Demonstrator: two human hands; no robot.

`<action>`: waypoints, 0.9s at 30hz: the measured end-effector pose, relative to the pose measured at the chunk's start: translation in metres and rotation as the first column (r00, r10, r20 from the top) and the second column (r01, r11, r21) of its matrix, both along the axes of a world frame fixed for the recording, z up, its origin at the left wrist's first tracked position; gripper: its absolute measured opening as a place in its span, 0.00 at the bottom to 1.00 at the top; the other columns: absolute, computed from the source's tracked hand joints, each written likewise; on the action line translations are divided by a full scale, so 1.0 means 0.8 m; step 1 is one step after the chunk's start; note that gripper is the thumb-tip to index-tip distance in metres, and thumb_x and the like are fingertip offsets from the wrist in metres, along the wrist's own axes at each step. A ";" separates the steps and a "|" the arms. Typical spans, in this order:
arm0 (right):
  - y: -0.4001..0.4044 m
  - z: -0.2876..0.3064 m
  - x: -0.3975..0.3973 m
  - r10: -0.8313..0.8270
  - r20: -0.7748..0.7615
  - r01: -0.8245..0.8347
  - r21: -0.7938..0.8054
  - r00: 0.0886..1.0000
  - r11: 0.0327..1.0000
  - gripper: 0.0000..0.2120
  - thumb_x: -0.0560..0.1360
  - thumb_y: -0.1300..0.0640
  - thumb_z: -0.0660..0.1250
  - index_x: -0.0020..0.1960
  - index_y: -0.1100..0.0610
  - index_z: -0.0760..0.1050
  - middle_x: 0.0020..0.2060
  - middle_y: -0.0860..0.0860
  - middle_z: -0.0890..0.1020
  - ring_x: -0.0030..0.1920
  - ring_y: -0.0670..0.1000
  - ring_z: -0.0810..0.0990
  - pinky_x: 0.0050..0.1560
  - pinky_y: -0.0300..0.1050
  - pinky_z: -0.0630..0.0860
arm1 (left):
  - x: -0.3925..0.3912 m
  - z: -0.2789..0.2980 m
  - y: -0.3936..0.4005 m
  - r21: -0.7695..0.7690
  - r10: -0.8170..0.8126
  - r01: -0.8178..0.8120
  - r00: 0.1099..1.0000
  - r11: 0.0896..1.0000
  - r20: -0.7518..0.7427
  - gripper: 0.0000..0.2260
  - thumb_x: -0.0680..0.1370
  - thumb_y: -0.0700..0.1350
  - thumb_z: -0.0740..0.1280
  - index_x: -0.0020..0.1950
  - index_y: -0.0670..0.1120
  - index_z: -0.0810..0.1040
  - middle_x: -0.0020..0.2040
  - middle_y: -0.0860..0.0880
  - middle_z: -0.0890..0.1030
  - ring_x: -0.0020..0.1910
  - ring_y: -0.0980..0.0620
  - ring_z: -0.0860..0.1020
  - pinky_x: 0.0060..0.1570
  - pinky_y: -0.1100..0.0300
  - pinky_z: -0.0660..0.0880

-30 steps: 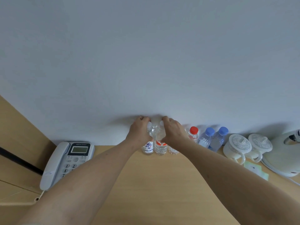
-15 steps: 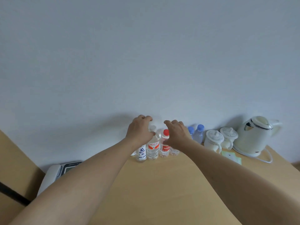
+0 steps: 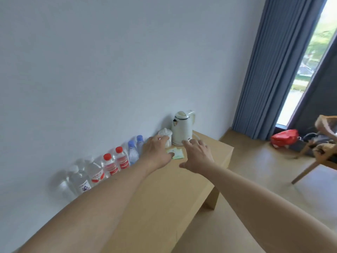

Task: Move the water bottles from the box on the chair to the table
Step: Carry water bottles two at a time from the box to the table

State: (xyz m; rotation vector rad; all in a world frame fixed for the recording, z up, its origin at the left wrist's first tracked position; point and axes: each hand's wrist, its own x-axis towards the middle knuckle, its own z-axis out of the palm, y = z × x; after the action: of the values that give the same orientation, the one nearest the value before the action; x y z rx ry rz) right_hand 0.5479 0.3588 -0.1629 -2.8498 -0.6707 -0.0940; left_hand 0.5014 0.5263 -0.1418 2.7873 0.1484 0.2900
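Several water bottles stand in a row against the wall on the wooden table (image 3: pixel 164 201): clear white-capped bottles (image 3: pixel 80 181), two red-capped bottles (image 3: pixel 116 163) and two blue-capped bottles (image 3: pixel 135 149). My left hand (image 3: pixel 156 154) hovers over the table to the right of the bottles, fingers relaxed and holding nothing. My right hand (image 3: pixel 197 156) hovers beside it, fingers spread and empty. A wooden chair (image 3: pixel 317 159) stands at the far right with a brown box-like thing (image 3: pixel 326 125) on it, cut off by the frame edge.
A white kettle (image 3: pixel 182 127) and a white lidded cup (image 3: pixel 165 133) stand at the table's far end, with green paper packets (image 3: pixel 176 154) before them. A red bag (image 3: pixel 284 137) lies on the floor by the blue curtain (image 3: pixel 269 70).
Both hands have let go of the bottles and moved right, away from the row. My view has swung to the right, bringing the chair, curtain and window into sight.
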 end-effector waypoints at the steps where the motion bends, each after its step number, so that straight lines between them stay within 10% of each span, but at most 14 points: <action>1: -0.030 0.000 0.001 -0.042 -0.003 0.042 0.002 0.999 0.999 0.40 0.68 0.40 0.77 0.73 0.50 0.65 0.68 0.54 0.72 0.70 0.59 0.67 0.65 0.56 0.69 | 0.011 0.001 -0.028 0.013 -0.036 0.036 0.999 0.999 0.001 0.29 0.74 0.55 0.74 0.73 0.47 0.73 0.72 0.45 0.73 0.71 0.42 0.70 0.67 0.49 0.71; 16: -0.564 -0.011 -0.019 -0.560 -0.044 0.560 -0.012 0.827 0.828 0.41 0.69 0.38 0.77 0.75 0.50 0.64 0.69 0.56 0.73 0.70 0.61 0.68 0.67 0.59 0.71 | 0.102 -0.011 -0.574 0.091 -0.549 0.548 0.835 0.831 -0.017 0.31 0.76 0.60 0.70 0.76 0.51 0.68 0.73 0.46 0.71 0.72 0.43 0.69 0.68 0.47 0.71; 27: -0.873 -0.021 -0.097 -0.845 -0.103 0.848 -0.025 0.524 0.529 0.40 0.69 0.39 0.77 0.74 0.48 0.64 0.70 0.54 0.72 0.69 0.59 0.68 0.64 0.56 0.71 | 0.090 -0.015 -0.935 0.055 -0.817 0.819 0.573 0.571 -0.067 0.33 0.76 0.59 0.72 0.78 0.51 0.67 0.76 0.47 0.70 0.75 0.44 0.67 0.72 0.44 0.65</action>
State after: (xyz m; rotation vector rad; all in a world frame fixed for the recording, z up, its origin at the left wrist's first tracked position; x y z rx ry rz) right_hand 0.4707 -0.3399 -0.1794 -2.8190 0.8162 -0.0974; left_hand 0.5730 -0.2213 -0.1540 2.5786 -1.1661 -0.0040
